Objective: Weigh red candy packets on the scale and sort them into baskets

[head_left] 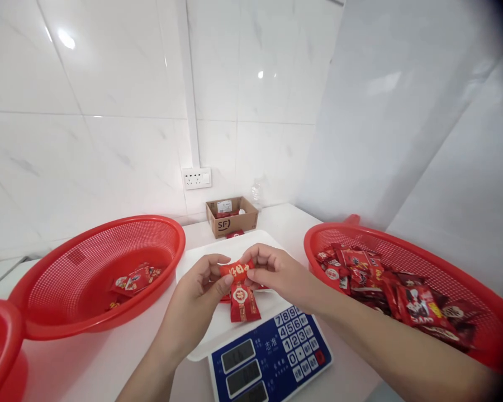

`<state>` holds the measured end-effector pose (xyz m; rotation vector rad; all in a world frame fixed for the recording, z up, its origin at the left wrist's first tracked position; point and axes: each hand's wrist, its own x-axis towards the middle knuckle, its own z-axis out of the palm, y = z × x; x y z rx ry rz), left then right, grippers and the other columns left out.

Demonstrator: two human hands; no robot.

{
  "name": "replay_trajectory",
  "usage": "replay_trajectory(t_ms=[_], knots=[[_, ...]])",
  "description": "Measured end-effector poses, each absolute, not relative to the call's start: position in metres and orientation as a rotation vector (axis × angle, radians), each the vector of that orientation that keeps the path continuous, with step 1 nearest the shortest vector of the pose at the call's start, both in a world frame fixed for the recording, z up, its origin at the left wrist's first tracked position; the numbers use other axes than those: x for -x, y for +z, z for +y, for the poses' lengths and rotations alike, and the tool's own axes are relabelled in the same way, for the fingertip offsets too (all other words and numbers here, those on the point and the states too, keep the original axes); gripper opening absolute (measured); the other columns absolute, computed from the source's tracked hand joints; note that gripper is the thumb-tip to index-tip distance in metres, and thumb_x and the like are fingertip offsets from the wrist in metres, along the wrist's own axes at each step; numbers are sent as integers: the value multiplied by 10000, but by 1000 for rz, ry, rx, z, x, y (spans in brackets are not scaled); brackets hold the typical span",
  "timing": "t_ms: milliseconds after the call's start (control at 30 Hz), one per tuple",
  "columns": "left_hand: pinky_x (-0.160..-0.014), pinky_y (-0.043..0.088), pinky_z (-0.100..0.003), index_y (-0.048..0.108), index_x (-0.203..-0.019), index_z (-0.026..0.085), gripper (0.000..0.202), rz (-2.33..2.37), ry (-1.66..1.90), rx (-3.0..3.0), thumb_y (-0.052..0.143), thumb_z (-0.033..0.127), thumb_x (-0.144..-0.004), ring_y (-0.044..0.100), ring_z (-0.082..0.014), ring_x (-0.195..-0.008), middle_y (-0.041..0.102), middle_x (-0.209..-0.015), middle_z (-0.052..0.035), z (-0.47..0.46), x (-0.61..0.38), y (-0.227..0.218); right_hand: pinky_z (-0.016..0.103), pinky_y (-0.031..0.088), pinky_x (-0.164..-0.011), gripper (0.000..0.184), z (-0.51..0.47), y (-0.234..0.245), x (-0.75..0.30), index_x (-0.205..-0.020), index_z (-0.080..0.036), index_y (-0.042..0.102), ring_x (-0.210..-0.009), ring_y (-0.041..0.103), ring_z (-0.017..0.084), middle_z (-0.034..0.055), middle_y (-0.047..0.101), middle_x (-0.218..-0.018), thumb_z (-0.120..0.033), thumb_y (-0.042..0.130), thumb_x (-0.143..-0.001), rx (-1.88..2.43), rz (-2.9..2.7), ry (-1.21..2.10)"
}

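Observation:
Both my hands meet over the white pan [201, 340] of a digital scale [272, 357]. Between them is a small red packet [237, 271] with gold lettering. My left hand [197, 298] pinches its left side with thumb and fingers. At its other side, my right hand [276, 273] grips with thumb and forefinger. Just below the fingers, a second red packet [245, 304] with a round white emblem lies on the pan. More red wrapping shows partly behind the hands, and how many packets lie there is hidden.
A large red basket [167, 229] at left holds a few red packets [136, 279]; part of another red basket [2, 329] stands nearer. The red basket [327, 231] at right holds many packets [369, 273]. Behind the scale sits a cardboard box [237, 223], near a wall socket [197, 178].

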<state>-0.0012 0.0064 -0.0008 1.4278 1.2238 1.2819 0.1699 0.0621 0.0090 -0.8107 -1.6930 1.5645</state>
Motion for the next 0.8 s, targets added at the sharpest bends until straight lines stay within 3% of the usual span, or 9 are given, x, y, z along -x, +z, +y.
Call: replay_trajectory(t_ms=[100,233,333,433,533,667,800], knots=[[-628,500,-248,563,-992,200,268,1166,1357,-1363,622,335,-768,592,-133,-676,555,-686,32,5,1,2,240,455,-621,244,57,10,-171,-983,-226,519,-646,580,90,-45,601,-721,-241,621,-762,780,-1673,1561],[-590,486,-232,577,-974,210,266,1133,1382,-1363,650,323,-744,562,-119,-611,521,-627,45,2,1,5,250,448,-615,273,55,11,-169,-785,-183,562,-618,558,95,-22,585,-672,-444,634,-751,769,-1703,1571],[-601,483,-233,572,-991,217,270,1113,1357,-1380,643,327,-754,571,-121,-630,539,-650,41,1,2,5,244,426,-581,319,56,14,-169,-724,-182,557,-569,513,87,-32,558,-614,-490,644,-721,786,-1729,1552],[-645,482,-246,541,-1051,225,285,1174,1344,-1417,594,349,-800,589,-132,-704,591,-745,20,3,4,3,244,421,-571,266,63,17,-170,-722,-192,551,-567,506,91,-30,561,-633,-449,612,-749,818,-1781,1461],[-740,479,-274,506,-1119,238,327,1331,1406,-1476,562,375,-827,592,-151,-843,611,-892,-8,4,8,2,261,429,-628,149,82,15,-172,-759,-191,576,-648,534,113,-5,601,-724,-326,534,-808,961,-1880,1124],[-807,480,-318,497,-1163,252,385,1408,1452,-1488,559,428,-826,571,-200,-1006,600,-1024,-39,1,12,3,299,437,-731,178,112,-1,-173,-823,-174,615,-768,573,156,28,649,-825,-218,444,-848,1168,-2082,765],[-803,484,-332,505,-1174,254,403,1431,1443,-1505,553,448,-824,584,-215,-1003,610,-1043,-50,-1,14,5,355,433,-852,333,121,-17,-171,-1141,-163,566,-983,576,219,91,649,-1055,-167,473,-821,1298,-2256,644]])
